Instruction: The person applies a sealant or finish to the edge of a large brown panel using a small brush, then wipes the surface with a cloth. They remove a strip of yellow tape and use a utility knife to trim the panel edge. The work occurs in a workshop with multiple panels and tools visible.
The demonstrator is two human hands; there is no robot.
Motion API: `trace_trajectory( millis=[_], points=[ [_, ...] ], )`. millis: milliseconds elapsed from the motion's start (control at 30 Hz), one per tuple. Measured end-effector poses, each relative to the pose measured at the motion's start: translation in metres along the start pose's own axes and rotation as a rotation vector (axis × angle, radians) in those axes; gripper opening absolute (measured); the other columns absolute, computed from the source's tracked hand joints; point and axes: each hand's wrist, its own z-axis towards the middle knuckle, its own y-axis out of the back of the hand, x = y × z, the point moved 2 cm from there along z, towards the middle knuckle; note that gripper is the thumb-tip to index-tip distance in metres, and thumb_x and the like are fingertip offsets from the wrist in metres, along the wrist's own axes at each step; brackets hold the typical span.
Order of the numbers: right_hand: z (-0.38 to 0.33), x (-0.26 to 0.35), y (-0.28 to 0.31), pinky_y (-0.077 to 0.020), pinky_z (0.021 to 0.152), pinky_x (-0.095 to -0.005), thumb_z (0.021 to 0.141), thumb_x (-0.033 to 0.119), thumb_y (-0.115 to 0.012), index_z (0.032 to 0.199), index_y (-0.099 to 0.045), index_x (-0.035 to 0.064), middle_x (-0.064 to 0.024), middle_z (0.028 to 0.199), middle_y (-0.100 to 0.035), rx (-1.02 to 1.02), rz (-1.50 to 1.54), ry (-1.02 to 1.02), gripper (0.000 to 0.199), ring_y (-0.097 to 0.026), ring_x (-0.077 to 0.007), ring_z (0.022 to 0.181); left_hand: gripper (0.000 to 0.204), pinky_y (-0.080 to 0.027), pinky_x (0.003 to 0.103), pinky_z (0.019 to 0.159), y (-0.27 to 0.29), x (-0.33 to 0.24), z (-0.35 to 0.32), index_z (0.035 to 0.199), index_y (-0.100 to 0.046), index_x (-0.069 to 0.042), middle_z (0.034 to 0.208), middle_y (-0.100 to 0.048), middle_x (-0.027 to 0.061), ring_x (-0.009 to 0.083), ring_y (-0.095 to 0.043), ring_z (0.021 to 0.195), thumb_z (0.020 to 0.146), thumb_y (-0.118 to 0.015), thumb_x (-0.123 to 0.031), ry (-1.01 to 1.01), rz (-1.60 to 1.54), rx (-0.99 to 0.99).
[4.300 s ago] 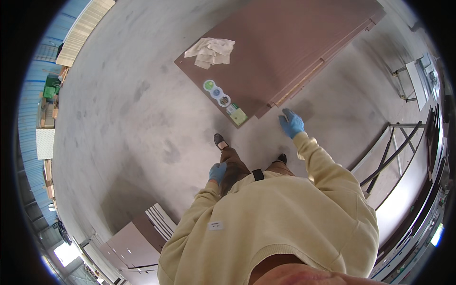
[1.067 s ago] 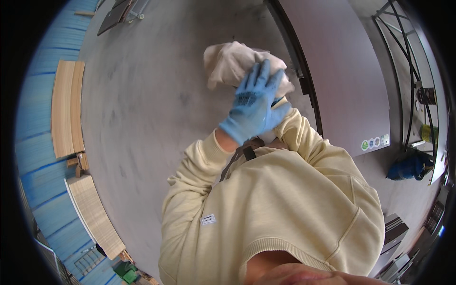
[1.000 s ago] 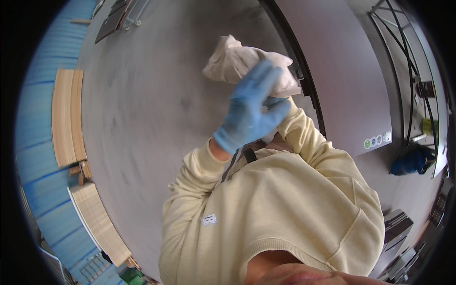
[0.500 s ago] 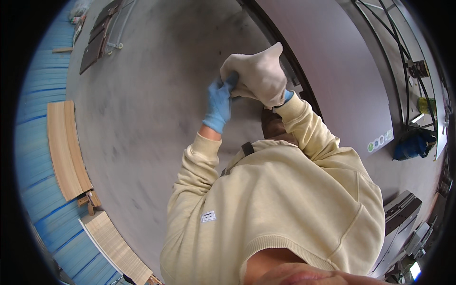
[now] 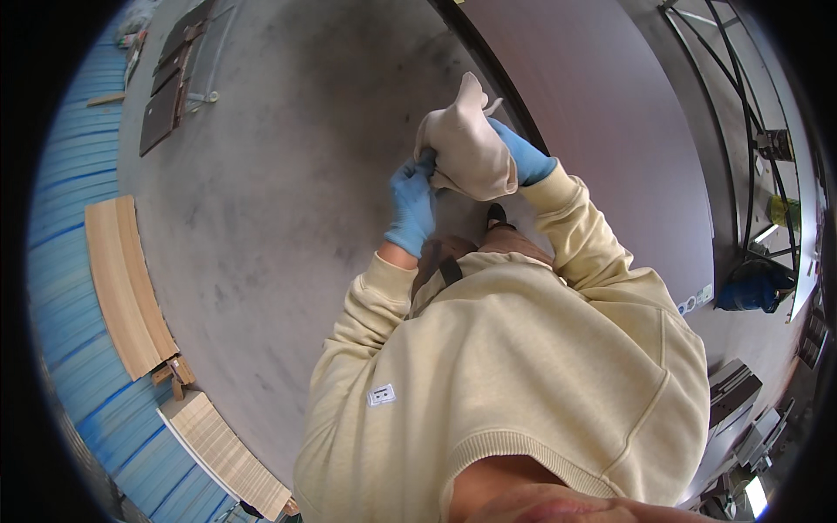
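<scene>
Both my hands wear blue gloves and hold a crumpled off-white cloth (image 5: 471, 150) in front of me, its tip poking up. My left hand (image 5: 411, 207) is closed on the cloth's left edge, with dark fingertips pressed against the fabric. On the other side, my right hand (image 5: 523, 157) grips the cloth from the right; the back of its glove shows, but its fingertips are hidden by the folds.
To the right lies a long, smooth brownish-mauve panel (image 5: 610, 131) with a dark edge. Farther right are a black metal frame (image 5: 745, 113) and a blue bag (image 5: 757, 286). Wood-coloured boards (image 5: 131, 283) line the left, and dark panels (image 5: 166, 105) stand far left.
The cloth has been turned and bunched differently. My right hand, mostly covered by it before, now shows at its right side. My left hand has shifted slightly right and toward me.
</scene>
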Motion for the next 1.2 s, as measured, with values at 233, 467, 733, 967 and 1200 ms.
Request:
trace_trajectory(
  millis=[233, 467, 733, 967, 1200],
  points=[
    [0.1, -0.006, 0.005, -0.0512, 0.101, -0.0375, 0.089, 0.048, -0.079, 0.122, -0.075, 0.0146, 0.001, 0.12, -0.074, -0.138, -0.915, 0.642, 0.048, -0.069, -0.0158, 0.108, 0.065, -0.053, 0.046, 0.098, 0.021, -0.088, 0.074, 0.139, -0.053, 0.003, 0.134, -0.055, 0.0158, 0.0282, -0.056, 0.122, 0.1, -0.069, -0.047, -0.353, 0.424, -0.07],
    [0.203, -0.076, 0.005, -0.0487, 0.103, -0.0343, 0.092, 0.024, -0.076, 0.133, -0.06, 0.011, -0.008, 0.122, -0.066, -0.215, -0.388, 0.385, 0.046, -0.062, -0.0233, 0.116, 0.079, -0.044, 0.045, 0.11, -0.019, -0.185, 0.09, 0.149, -0.046, 0.002, 0.15, -0.05, 0.0246, 0.0389, -0.053, 0.134, 0.089, -0.081, -0.037, -1.198, 1.105, 0.332],
    [0.241, -0.07, 0.044, -0.0559, 0.092, -0.0361, 0.106, 0.028, -0.059, 0.13, -0.065, 0.0007, -0.0083, 0.117, -0.069, -0.473, 0.706, -0.214, 0.037, -0.065, -0.0176, 0.106, 0.028, -0.054, 0.032, 0.07, -0.041, -0.215, 0.198, 0.107, -0.071, 0.003, 0.08, -0.07, 0.0077, 0.017, -0.064, 0.072, 0.102, -0.069, -0.025, -0.836, 0.698, 0.336],
    [0.212, -0.11, 0.15, -0.0486, 0.108, -0.0435, 0.108, 0.055, -0.049, 0.152, -0.048, 0.0059, -0.0128, 0.142, -0.063, -0.939, 0.214, -0.303, 0.067, -0.061, -0.0247, 0.13, 0.028, -0.04, 0.024, 0.058, -0.124, -0.246, 0.318, 0.094, -0.066, -0.009, 0.078, -0.059, -0.0038, 0.0066, -0.049, 0.066, 0.102, -0.069, -0.036, -0.167, 0.256, 0.351],
    [0.216, -0.164, 0.258, -0.0343, 0.117, -0.0605, 0.094, 0.078, -0.052, 0.167, -0.02, 0.014, -0.0195, 0.165, -0.035, -0.899, 1.17, -0.256, 0.102, -0.04, -0.0428, 0.148, 0.044, -0.056, 0.04, 0.101, -0.299, -0.256, 0.427, 0.14, -0.054, -0.013, 0.135, -0.062, 0.0067, 0.0222, -0.063, 0.121, 0.105, -0.064, -0.037, 0.187, -0.109, 0.615]
  ],
)
